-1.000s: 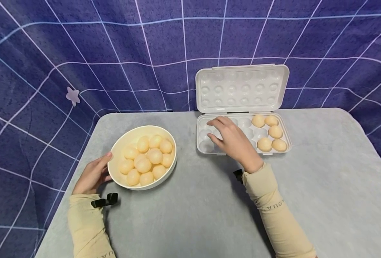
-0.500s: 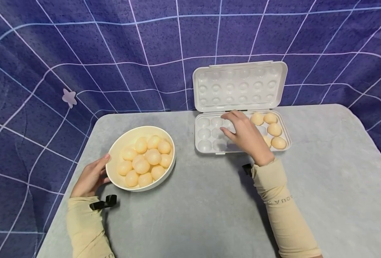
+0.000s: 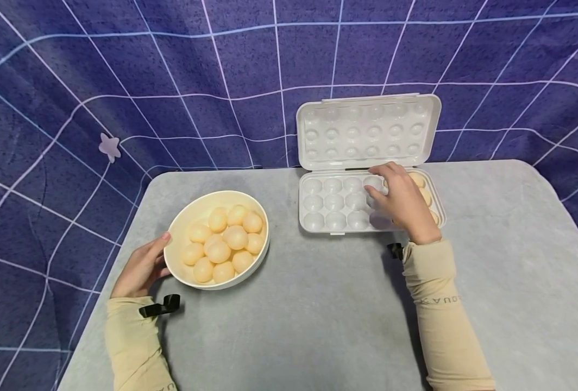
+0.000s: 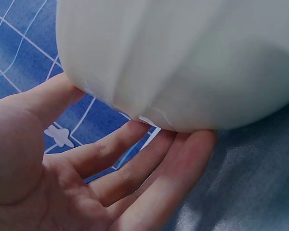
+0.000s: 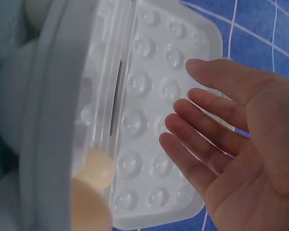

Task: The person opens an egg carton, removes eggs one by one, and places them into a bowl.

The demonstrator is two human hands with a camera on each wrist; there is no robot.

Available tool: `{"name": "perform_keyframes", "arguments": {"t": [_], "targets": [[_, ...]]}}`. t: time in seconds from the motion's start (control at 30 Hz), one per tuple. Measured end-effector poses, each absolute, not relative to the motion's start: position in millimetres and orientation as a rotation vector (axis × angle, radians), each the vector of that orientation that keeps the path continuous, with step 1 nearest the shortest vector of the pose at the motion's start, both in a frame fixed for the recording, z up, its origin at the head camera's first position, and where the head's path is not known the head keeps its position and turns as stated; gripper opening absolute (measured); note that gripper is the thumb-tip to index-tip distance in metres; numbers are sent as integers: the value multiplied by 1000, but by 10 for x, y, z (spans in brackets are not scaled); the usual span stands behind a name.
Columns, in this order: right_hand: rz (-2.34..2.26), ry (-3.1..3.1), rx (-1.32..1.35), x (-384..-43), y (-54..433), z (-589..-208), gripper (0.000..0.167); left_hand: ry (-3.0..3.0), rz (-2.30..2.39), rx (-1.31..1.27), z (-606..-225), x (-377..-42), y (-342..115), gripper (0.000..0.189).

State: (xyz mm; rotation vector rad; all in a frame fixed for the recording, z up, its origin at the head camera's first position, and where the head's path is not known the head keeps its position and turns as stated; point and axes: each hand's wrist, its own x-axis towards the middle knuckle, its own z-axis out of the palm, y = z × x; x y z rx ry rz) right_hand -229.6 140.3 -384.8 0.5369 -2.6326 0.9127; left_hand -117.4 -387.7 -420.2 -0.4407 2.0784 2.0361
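Note:
My left hand (image 3: 139, 269) holds the side of a cream bowl (image 3: 242, 277), thumb at the rim and fingers under the lower wall. The left wrist view shows fingertips against the bowl's smooth outside. Round pale-yellow eggs (image 3: 217, 250) are heaped in the bowl. My right hand (image 3: 403, 198) hovers over the right part of a white plastic egg box (image 3: 335, 202), thumb and fingers apart around nothing. Tan eggs (image 3: 425, 195) sit in its right-hand cups, partly hidden by the hand. In the right wrist view the palm and loosely bent fingers hold nothing.
The box's dimpled lid (image 3: 367, 130) stands raised behind it against a blue gridded cloth (image 3: 250, 65). Bare cups fill the box's left and middle. Bowl and box rest toward the back of a grey table (image 3: 289, 326).
My right hand has moved rightward along the egg box, uncovering the left and middle cups and covering some eggs. My left hand and the bowl have stayed in place.

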Motion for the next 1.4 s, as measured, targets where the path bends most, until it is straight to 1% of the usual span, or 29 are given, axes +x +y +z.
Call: {"name": "perform_keyframes", "arguments": {"t": [0.6,0.73,0.93,1.0,1.2,1.3,1.4], "targets": [[898,-2663,494,-2433,1670,-4102,33,2077,2035,-440,-4214,-1180,-3878,71],[892,-2703,478,-2450,1712,-4140,35,2074,2041,-443,-4217,-1179,-3878,66],[880,-2691,444,-2468,1731,-4173,35,2066,2057,-441,-4222,-1174,-3876,54],[863,-2661,428,-2473,1726,-4186,34,2062,2061,-440,-4221,-1175,-3878,54],[834,-2622,319,-2474,1725,-4229,31,2065,2051,-445,-4223,-1185,-3882,65],[847,-2631,285,-2474,1730,-4241,31,2068,2048,-441,-4223,-1186,-3881,64],[836,-2623,309,-2486,1740,-4251,29,2069,2048,-441,-4220,-1182,-3877,63]]}}
